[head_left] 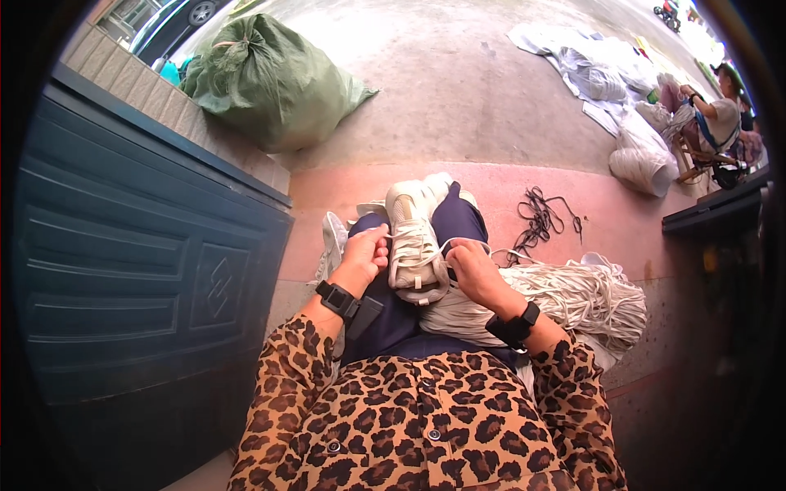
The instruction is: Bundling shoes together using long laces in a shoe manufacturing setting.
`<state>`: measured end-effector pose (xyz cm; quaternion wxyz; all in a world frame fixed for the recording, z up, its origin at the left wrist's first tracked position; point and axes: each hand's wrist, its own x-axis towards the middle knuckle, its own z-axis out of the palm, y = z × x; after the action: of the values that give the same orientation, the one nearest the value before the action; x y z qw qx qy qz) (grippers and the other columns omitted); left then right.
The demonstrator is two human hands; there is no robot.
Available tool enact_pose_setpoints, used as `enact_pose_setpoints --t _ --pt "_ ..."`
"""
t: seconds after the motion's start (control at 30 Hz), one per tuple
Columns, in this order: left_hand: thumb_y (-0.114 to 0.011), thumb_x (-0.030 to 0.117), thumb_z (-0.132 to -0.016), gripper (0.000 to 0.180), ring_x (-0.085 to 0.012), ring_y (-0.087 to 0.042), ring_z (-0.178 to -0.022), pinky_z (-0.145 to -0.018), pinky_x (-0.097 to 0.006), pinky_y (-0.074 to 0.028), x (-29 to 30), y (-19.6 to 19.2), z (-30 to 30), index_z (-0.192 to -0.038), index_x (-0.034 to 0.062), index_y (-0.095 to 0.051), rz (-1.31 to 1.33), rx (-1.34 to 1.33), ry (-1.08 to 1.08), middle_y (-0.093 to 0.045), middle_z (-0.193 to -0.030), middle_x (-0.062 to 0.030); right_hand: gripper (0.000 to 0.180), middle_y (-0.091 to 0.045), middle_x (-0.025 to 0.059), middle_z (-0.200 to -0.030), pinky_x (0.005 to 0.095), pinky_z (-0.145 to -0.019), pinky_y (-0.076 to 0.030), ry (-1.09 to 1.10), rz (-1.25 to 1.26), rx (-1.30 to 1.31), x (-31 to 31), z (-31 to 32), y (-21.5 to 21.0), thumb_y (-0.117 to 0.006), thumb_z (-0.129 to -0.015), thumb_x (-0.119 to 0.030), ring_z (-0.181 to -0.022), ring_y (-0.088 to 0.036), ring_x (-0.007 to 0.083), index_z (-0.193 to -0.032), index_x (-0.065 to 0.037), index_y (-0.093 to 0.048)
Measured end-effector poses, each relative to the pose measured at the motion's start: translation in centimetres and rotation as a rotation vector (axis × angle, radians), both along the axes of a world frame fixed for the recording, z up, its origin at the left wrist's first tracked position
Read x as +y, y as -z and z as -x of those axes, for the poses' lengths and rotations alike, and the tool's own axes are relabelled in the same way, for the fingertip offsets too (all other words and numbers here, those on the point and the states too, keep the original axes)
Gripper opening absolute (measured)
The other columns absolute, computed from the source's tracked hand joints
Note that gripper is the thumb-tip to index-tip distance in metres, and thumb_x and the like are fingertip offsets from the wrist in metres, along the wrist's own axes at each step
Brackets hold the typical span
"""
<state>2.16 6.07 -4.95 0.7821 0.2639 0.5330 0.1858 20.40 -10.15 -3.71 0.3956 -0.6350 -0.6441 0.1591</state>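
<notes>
A cream-white sneaker [412,233] rests across my dark-trousered lap, its toe pointing away from me. Pale shoelaces cross its front. At the shoe's left edge, my left hand [366,252] is closed in a pinch on a shoelace [388,236]. My right hand [475,272], just right of the shoe, has its fingers closed on the lace too; a strand loops between it and the eyelets. The fingertips of the right hand are partly hidden. Beside my right thigh lies a thick bundle of white shoelaces [585,299].
Black laces [536,222] lie tangled on the pink floor ahead right. More white shoes [332,241] sit beyond my left wrist. A dark blue panelled door [123,270] stands close on my left, a tied green sack [274,90] beyond it. A seated person [720,114] and white sacks [643,155] are far right.
</notes>
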Motion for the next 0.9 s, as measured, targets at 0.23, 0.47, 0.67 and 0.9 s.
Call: enact_pose_setpoints --t 0.23,0.47,0.67,0.9 --pt "-0.05 0.02 -0.09 0.016 -0.0152 -0.054 -0.068 -0.06 -0.03 -0.044 5.9 -7.6 2.5 -0.086 0.0056 -0.054 -0.225 -0.411 -0.314 -0.055 -0.069 -0.0039 0.009 -0.054 0.0189 -0.099 0.0421 -0.077 -0.041 0.012 0.04 -0.159 0.3 0.1 0.4 -0.05 -0.075 -0.004 -0.092 -0.05 0.0352 -0.083 0.001 -0.051" --pt "-0.047 0.023 -0.093 0.019 -0.0074 -0.037 -0.05 -0.048 -0.022 -0.032 11.1 -14.2 11.1 -0.091 0.0045 -0.052 -0.47 -0.393 -0.405 -0.04 -0.058 0.0024 0.014 -0.055 0.0136 -0.092 0.0366 -0.07 -0.04 0.068 0.131 -0.459 0.6 1.7 -1.0 -0.051 -0.07 -0.007 -0.088 -0.051 0.027 -0.083 -0.001 -0.053" --pt "-0.051 0.019 -0.091 0.018 -0.0025 -0.038 -0.051 -0.046 -0.019 -0.033 2.6 -8.0 7.9 -0.094 0.0049 -0.06 -0.695 0.215 0.21 -0.045 -0.061 0.0042 0.013 -0.054 0.0092 -0.08 0.035 -0.07 -0.038 0.017 0.182 -0.647 0.5 2.4 -2.1 -0.052 -0.07 -0.009 -0.081 -0.051 0.022 -0.082 -0.003 -0.053" --pt "-0.048 0.013 -0.09 0.019 -0.0087 -0.053 -0.066 -0.063 -0.023 -0.045 -4.7 -3.3 5.0 -0.094 -0.0018 -0.059 -0.788 0.225 0.595 -0.057 -0.071 -0.0012 0.012 -0.05 0.0085 -0.073 0.0345 -0.07 -0.038 -0.012 0.135 -0.66 0.7 2.6 -1.2 -0.051 -0.071 -0.006 -0.074 -0.05 0.0235 -0.083 -0.005 -0.05"
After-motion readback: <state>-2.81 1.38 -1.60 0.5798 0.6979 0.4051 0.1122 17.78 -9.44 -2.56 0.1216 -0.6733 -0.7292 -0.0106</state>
